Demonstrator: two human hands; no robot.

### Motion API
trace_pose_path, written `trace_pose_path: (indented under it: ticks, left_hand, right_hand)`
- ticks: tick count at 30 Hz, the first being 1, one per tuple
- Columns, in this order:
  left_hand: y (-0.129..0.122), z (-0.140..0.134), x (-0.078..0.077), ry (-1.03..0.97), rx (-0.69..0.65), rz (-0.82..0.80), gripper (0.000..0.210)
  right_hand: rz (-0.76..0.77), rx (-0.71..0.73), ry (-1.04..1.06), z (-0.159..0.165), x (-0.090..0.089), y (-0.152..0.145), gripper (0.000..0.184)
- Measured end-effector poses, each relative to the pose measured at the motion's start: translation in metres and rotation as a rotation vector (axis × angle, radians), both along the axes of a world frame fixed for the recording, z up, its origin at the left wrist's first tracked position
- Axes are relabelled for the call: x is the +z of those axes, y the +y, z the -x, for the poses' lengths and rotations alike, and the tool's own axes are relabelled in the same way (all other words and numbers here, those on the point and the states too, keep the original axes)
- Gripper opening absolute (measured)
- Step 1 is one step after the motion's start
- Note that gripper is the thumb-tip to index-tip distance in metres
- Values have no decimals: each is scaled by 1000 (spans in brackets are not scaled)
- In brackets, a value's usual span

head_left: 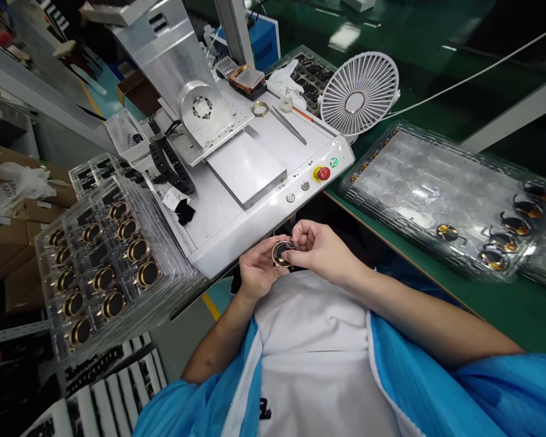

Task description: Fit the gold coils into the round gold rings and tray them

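A round watch case (pixel 279 250) with a gold-coloured rim and dark inside is held close in front of my chest. Wrapped around its left side, my left hand (pixel 258 267) grips the case between thumb and fingers. My right hand (pixel 316 246) has its fingers curled, the thumb or a fingertip pressing into the case from the right. Whether the right fingers also pinch a small part is hidden. Directly beyond both hands is the front edge of a white machine (pixel 264 212).
Left, stacked clear trays (pixel 159 249) hold several gold-rimmed cases. Right, another tray stack (pixel 391 188) carries small black-and-orange parts. The machine has a red stop button (pixel 323 173), with tweezers (pixel 289 124) on its top. A white fan (pixel 359 94) stands behind.
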State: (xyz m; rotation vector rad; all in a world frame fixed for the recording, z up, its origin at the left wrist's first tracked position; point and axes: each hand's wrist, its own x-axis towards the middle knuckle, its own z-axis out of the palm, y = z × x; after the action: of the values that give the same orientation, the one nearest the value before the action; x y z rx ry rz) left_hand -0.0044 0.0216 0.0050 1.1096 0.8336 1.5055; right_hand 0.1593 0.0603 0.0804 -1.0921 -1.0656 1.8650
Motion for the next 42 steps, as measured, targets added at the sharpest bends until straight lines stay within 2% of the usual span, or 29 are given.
trace_pose_path:
  ticks: [5, 15, 25, 32, 38, 42]
  left_hand:
    - [-1, 1, -1, 20, 34, 5, 57]
    - [-2, 1, -4, 65, 78, 26, 59]
    - [-1, -2, -7, 34, 132, 2, 57]
    - [-5, 1, -10, 111, 148, 4, 54]
    - [-6, 6, -3, 172, 85, -24, 53]
    - [-4, 4, -2, 134, 117, 28, 50]
  right_hand:
    - [-49, 4, -19, 3, 1, -1, 34]
    - [-43, 12, -11, 4, 5, 1, 33]
    - [112, 12, 163, 5, -2, 2, 50]
    - [153, 195, -19, -6, -9, 7, 52]
    - [234, 137, 81, -2, -16, 4, 64]
    - [221, 106, 86, 4, -15, 4, 64]
